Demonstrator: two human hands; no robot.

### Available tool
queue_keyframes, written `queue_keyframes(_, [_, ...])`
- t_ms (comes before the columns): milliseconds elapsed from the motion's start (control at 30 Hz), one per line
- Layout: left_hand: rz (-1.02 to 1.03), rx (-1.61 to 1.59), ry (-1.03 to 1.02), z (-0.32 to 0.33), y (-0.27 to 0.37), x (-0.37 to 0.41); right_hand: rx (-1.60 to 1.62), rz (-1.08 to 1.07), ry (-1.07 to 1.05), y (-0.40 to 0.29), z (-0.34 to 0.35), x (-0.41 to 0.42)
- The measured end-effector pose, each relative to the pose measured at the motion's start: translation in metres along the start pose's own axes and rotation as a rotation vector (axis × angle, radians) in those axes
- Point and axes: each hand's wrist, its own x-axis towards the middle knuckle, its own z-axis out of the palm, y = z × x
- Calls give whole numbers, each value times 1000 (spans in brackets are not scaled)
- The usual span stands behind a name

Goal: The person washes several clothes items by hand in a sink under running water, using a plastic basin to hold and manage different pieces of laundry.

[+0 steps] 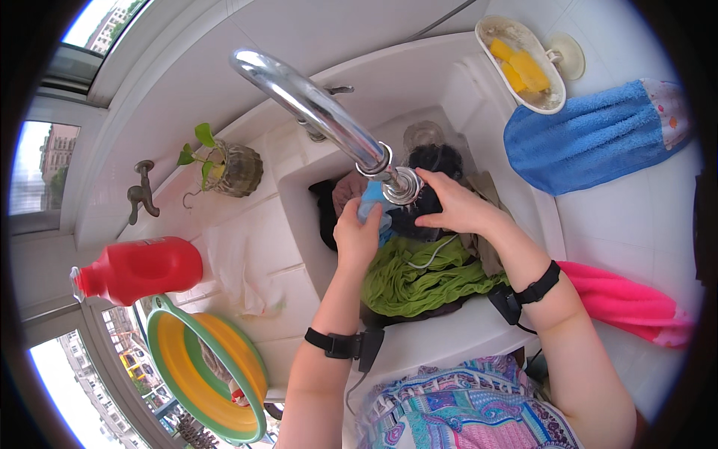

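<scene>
My left hand (359, 233) grips a light blue cloth (368, 197) beneath the chrome faucet (314, 115). Close to the spout's end, at its right, my right hand (454, 203) has its thumb and fingers apart; a fingertip is near or against the spout's rim, I cannot tell which. Water comes from the spout. Below both hands, the white sink (303, 224) holds a heap of fabrics: a green one (415, 280) with a pale cord on it, a beige one, a dusty pink one (349, 191) and black ones (443, 160).
At left are a potted plant (238, 168), a wall tap (143, 193), a red plastic jug (151, 269) and a yellow-green basin (255, 359). A soap dish (552, 101) with yellow pieces, a blue towel (578, 140) and a pink towel (622, 297) are at right.
</scene>
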Motion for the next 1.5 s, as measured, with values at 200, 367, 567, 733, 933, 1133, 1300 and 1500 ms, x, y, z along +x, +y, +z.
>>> queue_keyframes(200, [-417, -1116, -218, -8, 33, 4, 401, 26, 20, 29, 70, 21])
queue_keyframes(367, [-619, -867, -193, -7, 13, 11, 625, 285, 241, 22, 50, 30])
queue_keyframes(567, [-591, -1416, -710, 35, -39, 39, 189, -227, 486, -45, 73, -6])
queue_keyframes(733, [-403, -1534, -413, 62, -37, 20, -7, -119, 488, -63, 86, -4])
queue_keyframes(933, [-585, -946, -367, 75, 15, 4, 827, 362, 570, 23, 49, 50])
queue_keyframes(1133, [-349, -1192, -610, 62, -15, 28, 512, 40, 528, -27, 63, 19])
queue_keyframes(1300, [-34, -1472, -678, 63, -39, 16, -44, -179, 671, -44, 90, 20])
queue_keyframes(1500, [-458, -878, -338, 72, 9, 22, 615, 359, 684, 44, 48, 52])
